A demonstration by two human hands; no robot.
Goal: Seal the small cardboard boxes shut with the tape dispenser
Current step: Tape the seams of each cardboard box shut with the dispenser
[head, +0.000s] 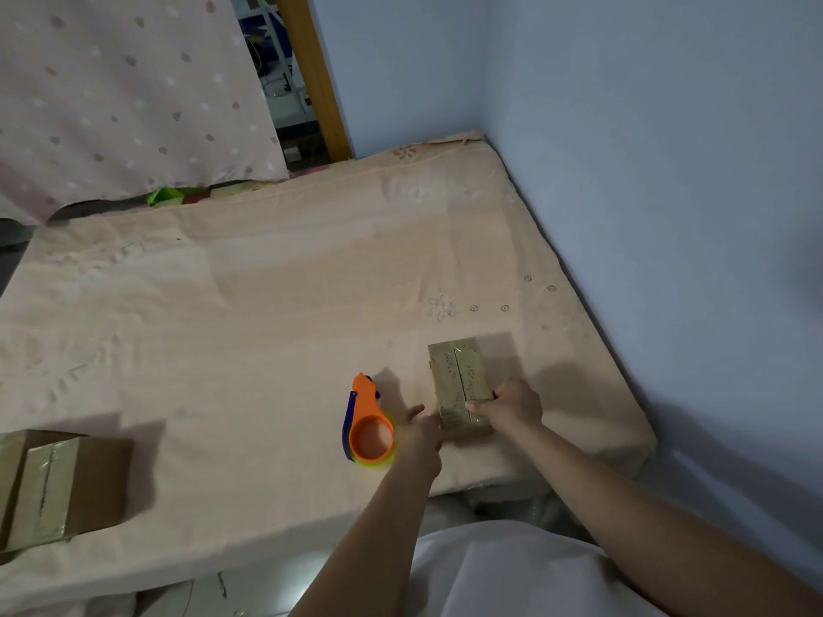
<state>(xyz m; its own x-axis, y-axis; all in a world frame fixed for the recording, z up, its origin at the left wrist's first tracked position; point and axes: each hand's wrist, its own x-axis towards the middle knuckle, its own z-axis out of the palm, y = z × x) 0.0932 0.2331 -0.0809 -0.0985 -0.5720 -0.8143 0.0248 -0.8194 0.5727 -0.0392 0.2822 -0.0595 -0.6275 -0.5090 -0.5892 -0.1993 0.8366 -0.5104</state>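
Right grip (512, 405) holds small box (461, 389) | left grip (421, 431) unclear, fingers hidden | tape dispenser (367, 423) beside

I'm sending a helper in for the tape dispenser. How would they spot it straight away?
Start at the peach-sheeted bed along the blue wall. Near its front edge, the tape dispenser lies just left of the small box both hands touch. It is the only bright orange thing, carrying a clear tape roll.
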